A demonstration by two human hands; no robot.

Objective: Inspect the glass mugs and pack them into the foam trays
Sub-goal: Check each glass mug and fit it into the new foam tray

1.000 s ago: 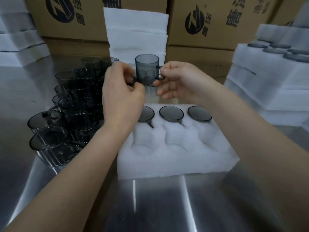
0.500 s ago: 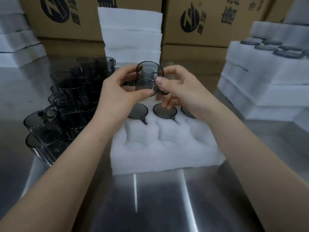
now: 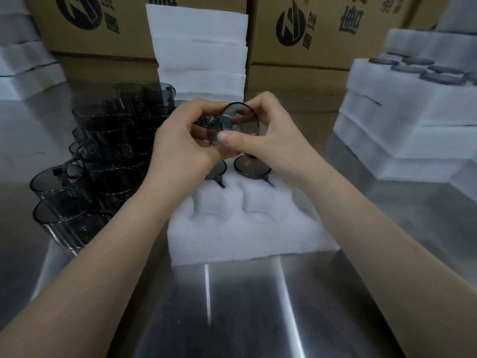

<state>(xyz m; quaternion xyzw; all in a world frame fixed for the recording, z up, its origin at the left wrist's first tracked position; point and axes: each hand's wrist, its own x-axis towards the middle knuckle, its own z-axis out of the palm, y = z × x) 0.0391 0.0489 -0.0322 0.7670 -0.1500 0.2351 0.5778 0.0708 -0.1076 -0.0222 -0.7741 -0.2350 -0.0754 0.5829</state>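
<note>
mug [image 3: 237, 125] was upright a second ago, now tipped mouth-to-camera — mid-inspection; left hand [image 3: 180, 148] and right hand [image 3: 268, 143] both grasp it, foam tray [image 3: 245, 228] near pockets still unfilled

Both forearms forward, left hand [image 3: 180, 147] and right hand [image 3: 278, 143] close together, fingers curled round one glass mug [image 3: 239, 122].
</note>
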